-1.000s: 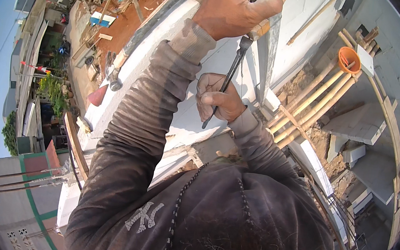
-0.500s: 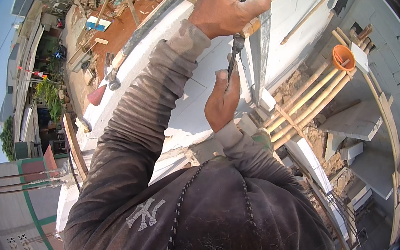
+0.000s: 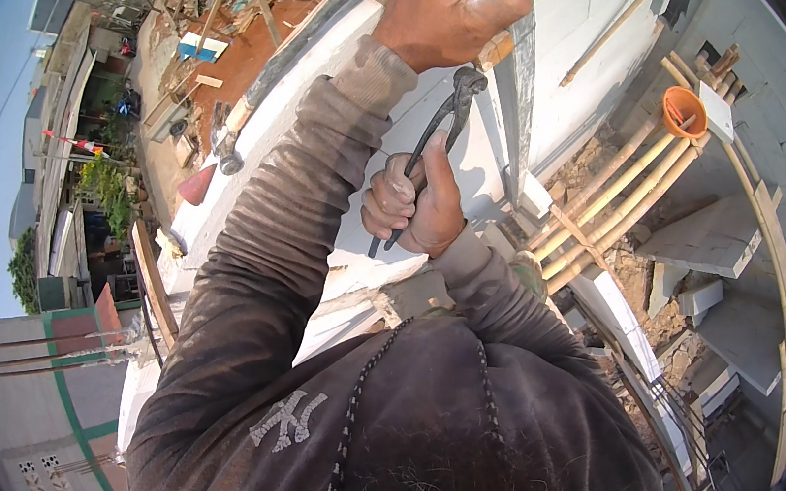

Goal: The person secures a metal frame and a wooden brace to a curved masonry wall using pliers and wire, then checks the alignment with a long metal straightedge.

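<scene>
My right hand [image 3: 431, 201] is closed around the two handles of dark metal pincers [image 3: 447, 119], whose rounded head points up and away from me. Above it, my left hand [image 3: 454, 10] grips a long grey board [image 3: 514, 103] that stands on edge, thumb stretched over its top. The undersides of the left fingers are hidden. A short piece of wood [image 3: 494, 52] shows beside the board, just under the left hand. Both hands are over a white block wall [image 3: 373, 168], and the pincers' head is clear of the left hand.
An orange bucket [image 3: 684, 113] stands on bamboo poles [image 3: 618, 198] at the right. Pale blocks [image 3: 703, 232] and rubble lie below. On the wall's left edge rests a hammer-like tool [image 3: 230, 161]. Rusty bars [image 3: 31, 352] jut out at lower left.
My right hand has drawn the pincers down toward me, away from the left hand. Its fingers have wrapped round both handles. The left hand stays on the board.
</scene>
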`<state>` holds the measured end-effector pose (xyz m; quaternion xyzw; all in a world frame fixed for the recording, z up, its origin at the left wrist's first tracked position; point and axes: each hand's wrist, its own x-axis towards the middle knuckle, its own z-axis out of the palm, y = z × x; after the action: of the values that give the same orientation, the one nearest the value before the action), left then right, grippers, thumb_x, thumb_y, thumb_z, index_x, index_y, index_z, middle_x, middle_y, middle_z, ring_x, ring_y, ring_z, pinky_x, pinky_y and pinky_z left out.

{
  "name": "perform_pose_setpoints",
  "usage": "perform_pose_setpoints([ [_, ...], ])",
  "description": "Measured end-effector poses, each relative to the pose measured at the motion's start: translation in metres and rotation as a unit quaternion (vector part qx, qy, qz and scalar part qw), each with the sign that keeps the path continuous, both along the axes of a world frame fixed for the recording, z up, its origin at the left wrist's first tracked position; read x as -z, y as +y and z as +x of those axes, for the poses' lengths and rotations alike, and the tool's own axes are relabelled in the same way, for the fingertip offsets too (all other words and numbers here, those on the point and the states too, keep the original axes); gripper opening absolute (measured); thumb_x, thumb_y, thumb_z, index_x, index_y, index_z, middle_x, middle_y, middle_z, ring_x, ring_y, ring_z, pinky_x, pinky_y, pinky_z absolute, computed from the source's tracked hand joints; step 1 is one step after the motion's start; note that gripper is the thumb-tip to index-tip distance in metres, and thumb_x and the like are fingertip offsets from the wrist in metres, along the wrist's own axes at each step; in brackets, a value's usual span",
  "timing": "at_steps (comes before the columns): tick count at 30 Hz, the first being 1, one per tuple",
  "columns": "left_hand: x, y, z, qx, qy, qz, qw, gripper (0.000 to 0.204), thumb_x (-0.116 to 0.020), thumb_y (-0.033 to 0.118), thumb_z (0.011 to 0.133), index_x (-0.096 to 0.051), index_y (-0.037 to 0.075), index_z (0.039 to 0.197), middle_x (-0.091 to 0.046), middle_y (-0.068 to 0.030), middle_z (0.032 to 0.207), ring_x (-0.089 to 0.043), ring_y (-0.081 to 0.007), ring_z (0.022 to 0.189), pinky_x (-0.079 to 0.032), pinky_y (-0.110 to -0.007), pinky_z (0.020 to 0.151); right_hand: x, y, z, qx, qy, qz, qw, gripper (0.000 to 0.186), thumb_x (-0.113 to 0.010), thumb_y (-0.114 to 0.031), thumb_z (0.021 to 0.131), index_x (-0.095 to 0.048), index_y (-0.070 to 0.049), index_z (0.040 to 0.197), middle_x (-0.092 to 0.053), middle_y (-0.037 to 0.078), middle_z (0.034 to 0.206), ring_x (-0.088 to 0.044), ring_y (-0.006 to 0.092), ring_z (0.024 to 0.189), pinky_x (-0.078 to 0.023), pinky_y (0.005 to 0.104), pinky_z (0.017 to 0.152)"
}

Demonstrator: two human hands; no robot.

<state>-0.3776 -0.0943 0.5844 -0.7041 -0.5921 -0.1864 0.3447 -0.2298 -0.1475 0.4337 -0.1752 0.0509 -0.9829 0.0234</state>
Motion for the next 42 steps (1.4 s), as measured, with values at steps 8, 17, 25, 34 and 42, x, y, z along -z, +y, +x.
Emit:
perform_pose_setpoints([
  [8, -0.010, 0.007, 0.004, 0.034, -0.019, 0.014, 0.999, 0.022, -0.072, 0.005, 0.072, -0.072, 0.015, 0.091, -0.057, -0.0071, 0.073, -0.057, -0.0310, 0.065, -0.043, -0.046, 0.057, -0.023, 0.011, 0.018, 0.165, -0.119, 0.214, 0.955, 0.033, -0.061, -0.029, 0.103, -0.054, -0.006, 0.081, -0.052, 0.005, 0.057, -0.054, 0.0184, 0.044, -0.046, 0.0301, 0.046],
  [17, -0.011, 0.007, 0.008, 0.024, 0.020, 0.025, 0.999, 0.022, -0.072, 0.007, 0.074, -0.073, 0.014, 0.095, -0.060, -0.0091, 0.078, -0.059, -0.0329, 0.069, -0.046, -0.046, 0.061, -0.017, 0.019, 0.027, 0.032, -0.032, 0.105, 0.993, 0.025, -0.068, -0.011, 0.093, -0.051, 0.002, 0.107, -0.053, 0.004, 0.067, -0.052, 0.0154, 0.044, -0.049, 0.0293, 0.042],
  [25, -0.008, 0.007, 0.006, 0.015, -0.032, 0.015, 0.999, 0.020, -0.072, 0.006, 0.076, -0.073, 0.015, 0.094, -0.061, -0.0091, 0.079, -0.060, -0.0326, 0.070, -0.046, -0.046, 0.061, -0.019, 0.012, 0.036, 0.556, -0.216, 0.561, 0.575, 0.032, -0.050, -0.021, 0.108, -0.063, 0.006, 0.117, -0.064, 0.016, 0.089, -0.064, 0.0284, 0.078, -0.050, 0.0444, 0.073],
  [34, -0.009, 0.005, 0.006, 0.020, -0.016, 0.023, 0.999, 0.016, -0.072, 0.006, 0.075, -0.072, 0.014, 0.090, -0.061, -0.0096, 0.077, -0.061, -0.0324, 0.072, -0.047, -0.046, 0.062, -0.037, 0.019, 0.045, 0.493, -0.259, 0.703, 0.442, 0.029, -0.052, -0.021, 0.106, -0.066, 0.002, 0.114, -0.065, 0.026, 0.086, -0.063, 0.0451, 0.081, -0.048, 0.0513, 0.073],
  [42, -0.007, 0.005, 0.005, -0.003, 0.009, -0.008, 1.000, 0.013, -0.070, 0.005, 0.072, -0.069, 0.011, 0.083, -0.055, -0.0101, 0.072, -0.056, -0.0313, 0.067, -0.045, -0.045, 0.060, -0.023, 0.019, 0.040, 0.494, -0.267, 0.662, 0.496, 0.045, -0.054, -0.011, 0.100, -0.050, 0.009, 0.141, -0.067, 0.022, 0.091, -0.065, 0.0408, 0.083, -0.052, 0.0482, 0.075],
])
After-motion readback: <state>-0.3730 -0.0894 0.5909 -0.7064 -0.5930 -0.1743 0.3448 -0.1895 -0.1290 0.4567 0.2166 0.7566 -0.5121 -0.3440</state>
